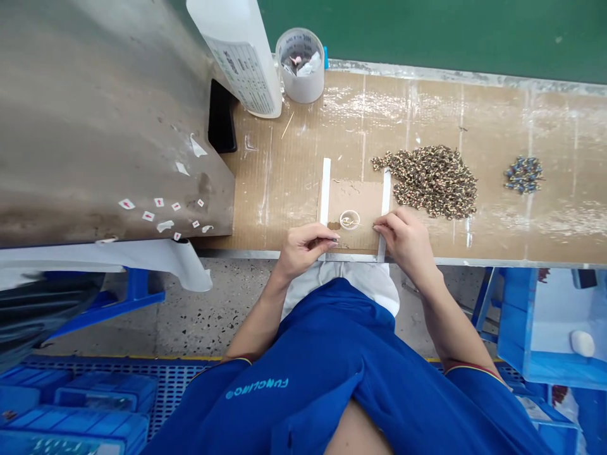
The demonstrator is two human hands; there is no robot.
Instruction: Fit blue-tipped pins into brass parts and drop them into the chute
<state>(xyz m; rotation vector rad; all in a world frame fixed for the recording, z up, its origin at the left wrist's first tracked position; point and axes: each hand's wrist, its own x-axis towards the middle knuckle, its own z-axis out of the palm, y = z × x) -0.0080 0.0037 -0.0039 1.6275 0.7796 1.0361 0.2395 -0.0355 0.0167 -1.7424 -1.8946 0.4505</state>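
- From my remote view, the table (478,120) runs across the frame. Its top is covered in worn, streaked cardboard, with a metal strip along the near edge and a green wall (427,28) behind the far edge.
- A large grey metal panel (99,126) fills the upper left of my view and overlaps the table's left end. Small red-and-white stickers (127,204) dot its lower part.
- Near the table's far edge, towards the left, a tall white container (241,57) stands just beside a translucent tub (301,66) holding paper scraps.
- Right of centre, I see a large heap of mottled brown small parts (434,180). Nearer the table's right end lies a smaller heap of bluish parts (524,175); both are too small for me to identify.
- At the table's near edge, a square cardboard pad (355,215) lies between two white strips (325,193) (386,199). The right strip is just beside the large heap.
- A thin clear ring (349,220) lies on the pad, towards its near side.
- My left hand (306,249) and right hand (403,243) are apart, one on each side of the ring, with their fingertips pinched at the pad. I cannot tell whether they hold anything.
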